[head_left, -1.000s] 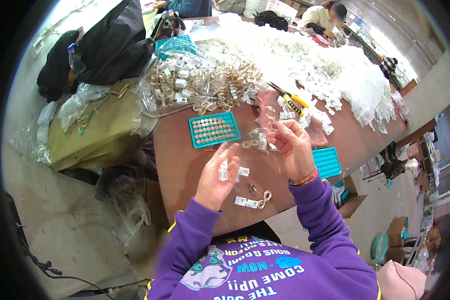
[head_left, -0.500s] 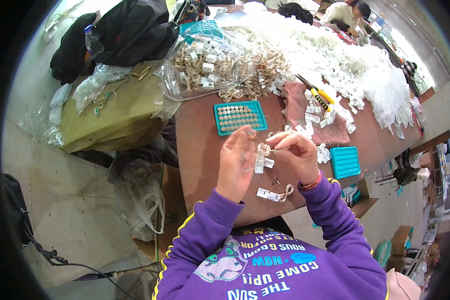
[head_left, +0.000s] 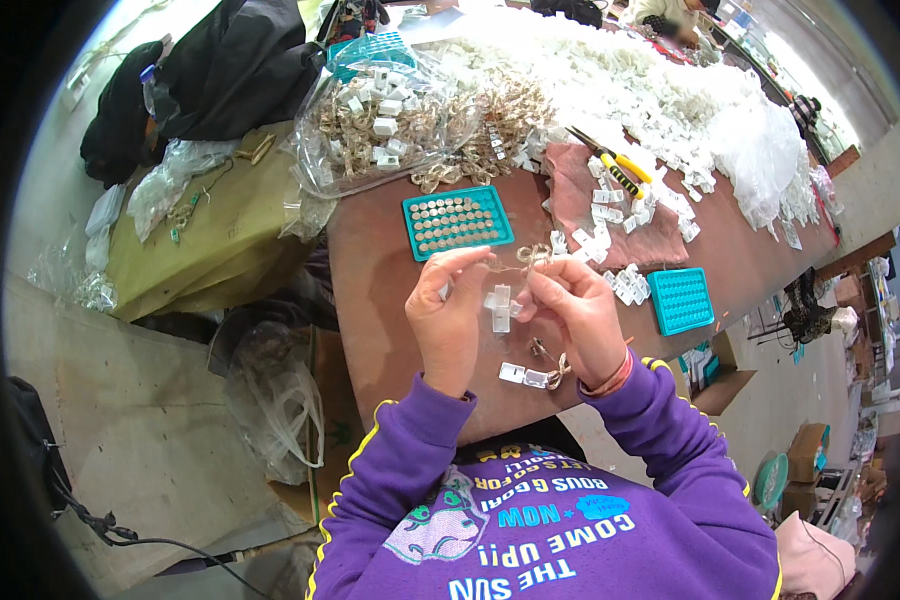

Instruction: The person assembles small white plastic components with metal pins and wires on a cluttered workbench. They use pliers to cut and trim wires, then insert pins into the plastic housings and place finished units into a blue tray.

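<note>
Between my two hands runs a strand from a small coil of thin brownish wire (head_left: 535, 253). My left hand (head_left: 444, 322) pinches one end of it between thumb and forefinger. My right hand (head_left: 576, 312) is closed on the coil, fingertips together. Just below the fingers are small white plastic cases (head_left: 501, 309); I cannot tell whether they hang from the wire or lie on the table. Nearer to me lie white cases (head_left: 523, 375) with another wire coil (head_left: 560, 372). Beyond my left hand sits a teal tray (head_left: 408, 232) with rows of round silvery discs.
A second teal tray (head_left: 682, 302) lies right of my right hand. Yellow-and-black pliers (head_left: 620, 172) rest on a pink cloth (head_left: 567, 178) among white cases. Behind are a clear bag (head_left: 315, 150) of wired cases and a large white heap (head_left: 630, 90). Another person sits far right.
The view has shifted, so the table's things sit further left and up. The coil has risen between my hands, and the strand between them is now stretched out.
</note>
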A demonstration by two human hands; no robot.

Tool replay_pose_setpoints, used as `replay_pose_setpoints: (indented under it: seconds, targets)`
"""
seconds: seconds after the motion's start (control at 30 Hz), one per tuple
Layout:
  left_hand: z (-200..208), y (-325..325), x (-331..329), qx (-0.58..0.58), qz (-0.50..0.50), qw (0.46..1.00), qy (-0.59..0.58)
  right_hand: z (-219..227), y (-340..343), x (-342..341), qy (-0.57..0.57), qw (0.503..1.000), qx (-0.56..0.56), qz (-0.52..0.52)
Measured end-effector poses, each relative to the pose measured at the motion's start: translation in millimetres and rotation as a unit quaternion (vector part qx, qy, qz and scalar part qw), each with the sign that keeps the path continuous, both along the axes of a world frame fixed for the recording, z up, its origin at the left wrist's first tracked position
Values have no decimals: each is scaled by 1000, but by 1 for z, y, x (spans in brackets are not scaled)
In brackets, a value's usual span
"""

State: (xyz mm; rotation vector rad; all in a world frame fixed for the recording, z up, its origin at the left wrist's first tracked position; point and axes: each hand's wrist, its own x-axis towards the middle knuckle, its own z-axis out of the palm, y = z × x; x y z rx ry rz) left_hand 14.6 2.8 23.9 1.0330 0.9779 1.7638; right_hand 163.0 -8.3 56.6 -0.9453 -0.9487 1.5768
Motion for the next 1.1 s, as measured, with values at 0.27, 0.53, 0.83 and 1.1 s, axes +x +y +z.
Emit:
replay_pose_setpoints:
  seconds: [0.27,0.53,0.83,1.1]
  targets:
    - [-5,-2,1,8,-17,999,26,12,-3,1,-106,982,157,-14]
    - [2,-2,3,49,-54,994,80,32,30,24,-200,958,55,200]
    - [3,-1,3,14,-89,994,63,40,36,30,-366,898,87,231]
    - [2,-2,1,-29,-107,994,11,37,35,37,-222,942,-62,245]
